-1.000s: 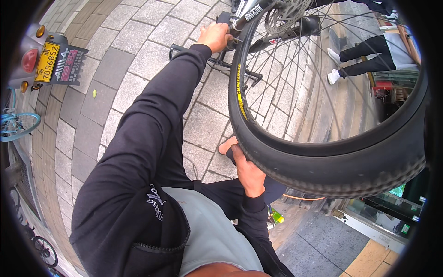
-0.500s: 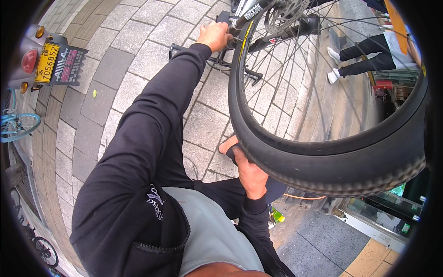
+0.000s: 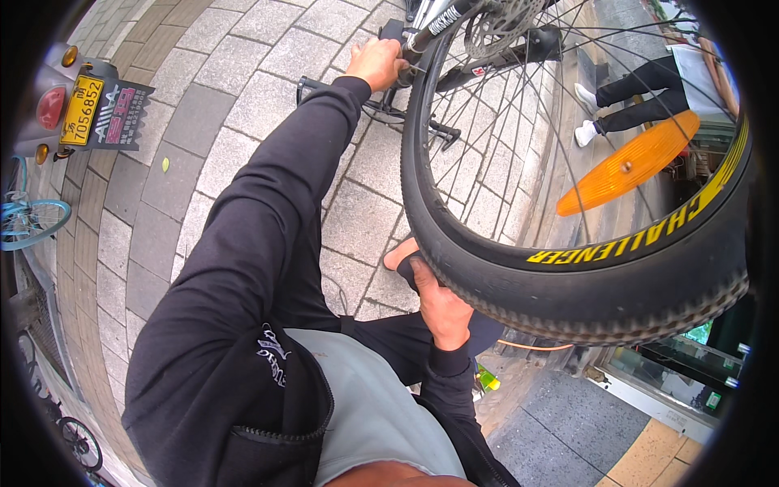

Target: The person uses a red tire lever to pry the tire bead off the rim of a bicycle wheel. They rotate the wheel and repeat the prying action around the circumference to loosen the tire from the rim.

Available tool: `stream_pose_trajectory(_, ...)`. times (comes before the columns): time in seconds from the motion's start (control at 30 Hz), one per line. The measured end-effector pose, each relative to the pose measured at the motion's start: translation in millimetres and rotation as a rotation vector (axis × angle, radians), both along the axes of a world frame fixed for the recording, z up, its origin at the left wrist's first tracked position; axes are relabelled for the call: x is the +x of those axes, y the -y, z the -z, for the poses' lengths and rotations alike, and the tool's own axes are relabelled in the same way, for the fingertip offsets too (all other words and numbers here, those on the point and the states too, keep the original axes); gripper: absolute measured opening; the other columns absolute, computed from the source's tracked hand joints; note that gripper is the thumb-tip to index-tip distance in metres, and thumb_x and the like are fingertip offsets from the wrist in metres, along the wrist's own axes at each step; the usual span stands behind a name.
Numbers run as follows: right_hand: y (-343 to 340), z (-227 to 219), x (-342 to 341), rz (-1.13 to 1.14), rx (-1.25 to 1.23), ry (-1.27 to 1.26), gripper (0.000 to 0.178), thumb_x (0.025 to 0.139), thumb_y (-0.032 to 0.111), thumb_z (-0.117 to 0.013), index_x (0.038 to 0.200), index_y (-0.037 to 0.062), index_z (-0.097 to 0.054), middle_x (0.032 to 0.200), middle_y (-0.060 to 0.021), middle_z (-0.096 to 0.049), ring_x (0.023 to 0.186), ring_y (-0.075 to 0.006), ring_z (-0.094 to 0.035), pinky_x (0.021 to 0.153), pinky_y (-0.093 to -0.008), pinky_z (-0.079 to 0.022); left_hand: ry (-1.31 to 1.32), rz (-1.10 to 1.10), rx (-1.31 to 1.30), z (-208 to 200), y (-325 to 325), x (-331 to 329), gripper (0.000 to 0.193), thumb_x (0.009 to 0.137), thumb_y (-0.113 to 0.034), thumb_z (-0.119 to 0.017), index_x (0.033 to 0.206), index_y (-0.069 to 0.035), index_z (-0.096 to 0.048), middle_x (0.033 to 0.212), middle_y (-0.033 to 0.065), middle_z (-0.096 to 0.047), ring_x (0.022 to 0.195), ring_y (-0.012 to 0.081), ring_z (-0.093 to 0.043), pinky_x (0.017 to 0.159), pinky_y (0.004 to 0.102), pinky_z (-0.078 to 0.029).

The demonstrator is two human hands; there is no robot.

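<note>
A bicycle's wheel with a black knobbly tyre (image 3: 584, 304) fills the right half, close in front of me. Yellow lettering shows on its sidewall, and an orange reflector (image 3: 629, 162) sits among the spokes. My left hand (image 3: 377, 65) is closed round a dark part beside the suspension fork (image 3: 434, 28), its fingertips partly hidden. A disc rotor (image 3: 507, 28) lies near the wheel's hub. My right hand (image 3: 445, 312) is at the tyre's near left edge, thumb stretched upward. Its other fingers are hidden, so their grip cannot be judged.
Handlebar parts (image 3: 445, 134) hang low over the stone paving (image 3: 365, 215). A parked motorbike's rear (image 3: 53, 109) and a light-blue bicycle (image 3: 36, 223) stand at left. Another person's legs (image 3: 641, 93) show on steps beyond the wheel. A glass case (image 3: 690, 381) is at lower right.
The wheel has turned: its orange reflector moved from the upper right down to the lower right of the spokes, and yellow lettering now shows along the lower rim. Both hands stayed put.
</note>
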State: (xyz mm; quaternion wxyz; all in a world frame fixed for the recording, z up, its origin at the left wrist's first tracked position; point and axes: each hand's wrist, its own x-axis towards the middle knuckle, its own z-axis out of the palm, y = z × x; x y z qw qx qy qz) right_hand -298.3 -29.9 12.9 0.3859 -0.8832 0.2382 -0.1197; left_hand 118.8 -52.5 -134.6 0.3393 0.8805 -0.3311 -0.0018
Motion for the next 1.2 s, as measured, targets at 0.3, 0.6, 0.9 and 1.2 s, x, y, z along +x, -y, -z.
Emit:
stream_pose_trajectory(0.3, -13, -23, 5, 0.02, -0.016, 0.31, 0.038, 0.09, 0.001, -0.085, 0.125, -0.0053, -0.072, 0.123, -0.0131, -0.075, 0.112, -0.0227, -0.07, 0.103, -0.0372, -0.052, -0.003, 0.007, 0.005, 0, 0, 0, 0.023, 0.1, -0.032, -0.071, 0.108, -0.011, -0.066, 0.12, 0.0092, -0.071, 0.127, 0.0325, -0.059, 0.112, 0.0698, -0.036)
stream_pose_trajectory(0.6, -9, -8, 8, -0.013, -0.112, 0.277, 0.034, 0.091, -0.003, -0.082, 0.123, -0.0045, -0.072, 0.119, -0.0114, -0.077, 0.106, -0.021, -0.071, 0.099, -0.036, -0.053, 0.009, 0.002, 0.01, 3, 1, 1, 0.024, 0.1, -0.032, -0.07, 0.108, -0.011, -0.065, 0.12, 0.0087, -0.071, 0.126, 0.032, -0.06, 0.109, 0.0687, -0.037)
stream_pose_trajectory(0.9, 3, 33, 10, -0.055, -0.326, 0.064, 0.033, 0.098, 0.013, -0.075, 0.129, 0.0015, -0.07, 0.114, -0.0146, -0.076, 0.106, -0.0281, -0.072, 0.1, -0.0402, -0.054, 0.027, -0.02, -0.01, 4, 2, 1, 0.027, 0.099, -0.035, -0.072, 0.108, -0.01, -0.069, 0.115, 0.0117, -0.071, 0.123, 0.0343, -0.059, 0.106, 0.0591, -0.039)
stream_pose_trajectory(1.2, -8, 12, 36, 0.093, 0.103, 0.003, 0.01, 0.096, 0.004, -0.078, 0.105, 0.0005, -0.076, 0.085, -0.0052, -0.077, 0.075, -0.0196, -0.071, 0.074, -0.0336, -0.056, 0.02, -0.017, -0.001, -1, 1, -1, 0.026, 0.098, -0.033, -0.073, 0.108, -0.009, -0.07, 0.115, 0.0119, -0.072, 0.123, 0.0346, -0.059, 0.108, 0.0593, -0.038)
